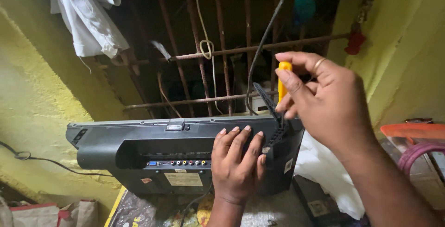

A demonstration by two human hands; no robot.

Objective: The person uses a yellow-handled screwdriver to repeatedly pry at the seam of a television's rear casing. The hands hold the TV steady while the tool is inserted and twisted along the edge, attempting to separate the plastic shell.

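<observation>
Television back panel (139, 148), dark grey, carries a pale rectangular label (183, 179) under its coloured sockets. Left hand (236, 162) presses flat, fingers spread; right hand (324, 102) pinches a yellow-handled screwdriver (283, 81).

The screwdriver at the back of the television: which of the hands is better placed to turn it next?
Probably the right hand: it already grips the yellow-handled screwdriver above the television's upper right corner. The left hand lies flat on the back cover, apparently steadying it.
</observation>
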